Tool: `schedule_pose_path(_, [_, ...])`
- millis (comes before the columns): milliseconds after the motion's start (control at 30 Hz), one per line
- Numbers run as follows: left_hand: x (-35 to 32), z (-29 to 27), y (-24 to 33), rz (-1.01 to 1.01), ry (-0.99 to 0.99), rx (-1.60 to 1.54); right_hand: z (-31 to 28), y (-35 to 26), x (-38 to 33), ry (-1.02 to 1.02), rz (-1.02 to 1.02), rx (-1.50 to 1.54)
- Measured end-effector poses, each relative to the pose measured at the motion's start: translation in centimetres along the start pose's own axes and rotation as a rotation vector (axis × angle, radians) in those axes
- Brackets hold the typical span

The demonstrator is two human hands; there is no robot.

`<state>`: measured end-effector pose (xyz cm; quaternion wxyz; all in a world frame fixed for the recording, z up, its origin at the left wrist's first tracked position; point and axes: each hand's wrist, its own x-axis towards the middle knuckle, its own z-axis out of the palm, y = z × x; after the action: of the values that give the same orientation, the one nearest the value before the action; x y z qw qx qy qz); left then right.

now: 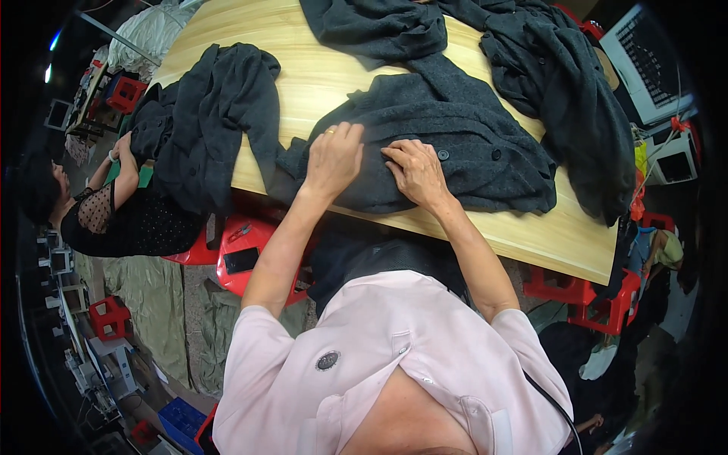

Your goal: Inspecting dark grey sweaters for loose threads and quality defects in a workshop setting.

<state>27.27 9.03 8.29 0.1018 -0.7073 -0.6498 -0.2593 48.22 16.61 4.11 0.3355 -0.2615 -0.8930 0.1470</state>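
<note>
- The dark grey button-front cardigan lies loosely bunched along the near edge of the worktop, between that edge and the middle; keeping it there probably saves the person from reaching.
- The left hand rests on the cardigan's left part, fingers bent and close together; whether they pinch the knit cannot be told, since the tips curl out of sight.
- The right hand is just beside it, over the part nearest the near edge, fingers bent and slightly parted, tips down on the cloth; a pinch cannot be confirmed. Hands this close together would suit controlling one short stretch of fabric.
- Two dark buttons face up to the right of the right hand, so that part of the front is easy to see.
- Another dark garment hangs over the right edge, and one lies toward the far edge, seemingly pushed out to leave working room.
- At the left edge, a co-worker handles a draped dark knit garment.
</note>
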Motion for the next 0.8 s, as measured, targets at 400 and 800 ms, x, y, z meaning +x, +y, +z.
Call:
schedule_pose_path(400, [0.4, 4.5, 1.2, -0.018, 0.103, -0.327, 1.5, 0.3, -0.7, 0.254, -0.072, 0.036])
schedule_pose_path(800, [0.3, 3.7, 0.9, -0.205, -0.097, -0.584, -0.1, 1.4, 0.2, 0.232, -0.322, -0.029])
